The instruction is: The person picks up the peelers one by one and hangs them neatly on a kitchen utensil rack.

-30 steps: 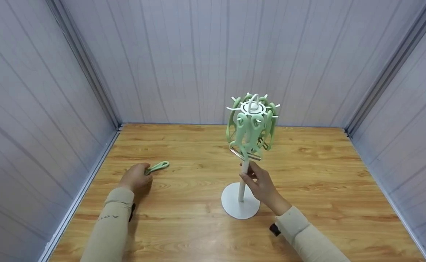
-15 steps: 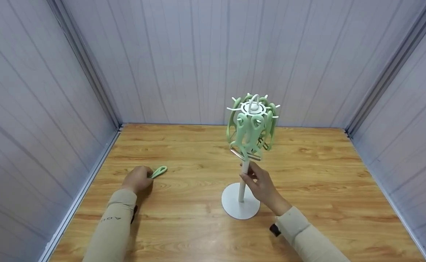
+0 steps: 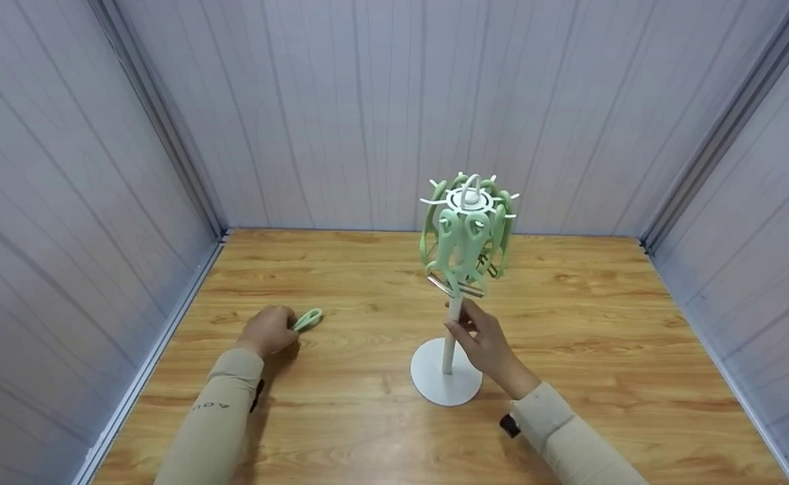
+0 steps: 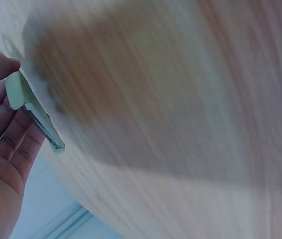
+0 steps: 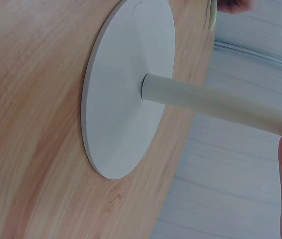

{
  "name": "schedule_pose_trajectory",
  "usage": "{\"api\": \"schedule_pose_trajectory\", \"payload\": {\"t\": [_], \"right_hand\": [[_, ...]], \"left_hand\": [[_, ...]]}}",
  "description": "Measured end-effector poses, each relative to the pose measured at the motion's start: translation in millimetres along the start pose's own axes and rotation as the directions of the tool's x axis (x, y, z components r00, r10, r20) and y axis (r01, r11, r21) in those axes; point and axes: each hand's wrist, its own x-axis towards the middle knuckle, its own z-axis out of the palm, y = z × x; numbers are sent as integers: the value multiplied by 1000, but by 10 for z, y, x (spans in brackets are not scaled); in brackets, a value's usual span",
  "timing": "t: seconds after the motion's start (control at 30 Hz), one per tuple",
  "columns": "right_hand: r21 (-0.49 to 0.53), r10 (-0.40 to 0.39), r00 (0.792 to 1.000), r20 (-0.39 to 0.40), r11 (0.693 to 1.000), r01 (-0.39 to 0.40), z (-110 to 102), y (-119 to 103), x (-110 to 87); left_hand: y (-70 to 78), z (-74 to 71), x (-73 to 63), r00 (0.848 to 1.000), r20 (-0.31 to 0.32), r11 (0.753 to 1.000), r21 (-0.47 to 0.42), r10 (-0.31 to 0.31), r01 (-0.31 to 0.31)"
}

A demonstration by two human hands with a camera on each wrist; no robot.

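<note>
My left hand pinches a light-green peeler between thumb and fingers, just over the left part of the table. Its looped handle end sticks out to the right in the head view. The metal blade shows in the left wrist view. With its thumb and fingers, my right hand grips the white pole of an upright stand, under the hanging tools. Several green peelers hang by their looped handles from the white hook ring at its top. The round white base rests on the table.
The wood-grain table is enclosed by a pale panelled back wall and side walls. The stand, right of centre, is the tallest thing on the table.
My left hand has moved a little right and nearer to me with the peeler, whose handle end has swung slightly. The right hand and the stand have stayed in place.
</note>
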Motion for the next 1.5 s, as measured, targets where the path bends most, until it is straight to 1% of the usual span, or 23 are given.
{"api": "schedule_pose_trajectory", "payload": {"t": [0.17,0.33,0.43,0.67,0.83,1.0,1.23,1.4,1.5], "right_hand": [[-5,6,1000,-2,1000,-6,1,-4,-1],[-10,3,1000,-6,1000,-3,6,3,-2],[-4,-3,1000,-10,1000,3,9,2,-4],[18,-65,998,-21,998,65,7,-2,-7],[18,-59,998,-19,998,59,1,-9,-6],[13,-51,998,-20,999,51,6,-13,-7],[1,-32,999,-21,999,32,9,-10,-11],[4,-32,999,-17,999,32,10,-9,-13],[7,-44,999,-22,999,45,12,-7,-13]], "left_hand": [[102,-1,18,1000,-16,999,-41,22,-22],[172,-15,-1,998,-25,997,-44,64,-65],[199,-18,-10,996,-31,995,-54,79,-80],[234,-15,-30,999,-13,988,-149,38,-39],[283,-18,-26,999,-31,987,-154,35,-40],[339,-15,-17,997,-58,987,-153,47,-56],[416,-18,8,997,-66,984,-170,34,-45],[474,-27,30,992,-102,977,-194,69,-88],[529,-47,27,985,-138,968,-210,107,-135]]}}
